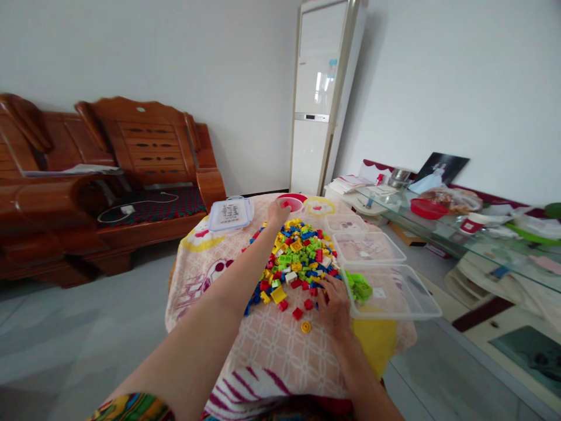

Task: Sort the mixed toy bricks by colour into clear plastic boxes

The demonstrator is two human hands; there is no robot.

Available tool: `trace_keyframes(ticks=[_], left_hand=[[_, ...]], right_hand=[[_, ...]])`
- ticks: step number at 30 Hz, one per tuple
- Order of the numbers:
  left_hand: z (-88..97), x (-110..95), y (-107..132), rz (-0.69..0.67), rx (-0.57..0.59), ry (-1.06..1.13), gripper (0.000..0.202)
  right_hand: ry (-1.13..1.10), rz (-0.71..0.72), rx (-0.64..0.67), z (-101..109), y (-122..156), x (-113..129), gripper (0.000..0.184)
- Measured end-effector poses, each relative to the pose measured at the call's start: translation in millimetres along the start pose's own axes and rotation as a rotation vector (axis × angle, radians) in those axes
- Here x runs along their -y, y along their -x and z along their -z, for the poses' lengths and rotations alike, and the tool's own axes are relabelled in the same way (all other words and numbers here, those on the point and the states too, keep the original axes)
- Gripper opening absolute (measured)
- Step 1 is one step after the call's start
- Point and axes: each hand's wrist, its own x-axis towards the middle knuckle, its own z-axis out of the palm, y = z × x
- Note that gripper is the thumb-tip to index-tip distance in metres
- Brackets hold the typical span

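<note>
the blocks (294, 250) are lying heaped on the table (263, 351), just ahead-left of the right hand (333, 299), the nearer one, whose bent fingers are touching their edge. the left hand (277, 211) is hovering at the red bowl (298, 202). its forearm (236, 292) is hiding some blocks; whether either hand is grasping any, i cannot tell.

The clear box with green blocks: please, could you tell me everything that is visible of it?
The clear box looks like plastic: rectangular, round-cornered, lidless. It lies open side up on the right of the patterned tablecloth, nearest of three such boxes. Green blocks lie in its left end; whether the right hand beside it touches it is unclear.
</note>
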Motion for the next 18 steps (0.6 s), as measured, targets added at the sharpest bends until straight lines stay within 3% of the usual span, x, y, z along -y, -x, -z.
trace_keyframes(ticks=[2, 5, 7, 10, 13, 18], left_hand=[[-5.2, 1.4, 25.0, -0.102, 0.110, -0.074, 0.031], [-16.4, -0.2, 70.9, -0.386, 0.343, -0.171, 0.021], [-24.0, -2.9, 97.1, -0.510, 0.429, -0.282, 0.020], [-31.9, -5.7, 120.4, -0.566, 0.490, -0.468, 0.021], [-34.2, -5.1, 129.1, -0.585, 0.531, -0.581, 0.011], [-29.7, -1.0, 137.4, -0.578, 0.531, -0.500, 0.012]], right_hand=[[-0.003, -0.004, 0.009, 1.0, -0.2, 1.1, 0.025], [-0.004, -0.002, 0.015, 2.8, -0.6, 2.3, 0.026], [-0.003, -0.005, 0.017, 3.6, -0.8, 2.7, 0.026], [-0.005, -0.007, 0.017, 3.6, -0.6, 2.8, 0.026], [-0.002, -0.003, 0.010, 2.7, -0.4, 2.5, 0.025], [0.003, -0.005, 0.015, 2.3, -0.5, 2.5, 0.025]])
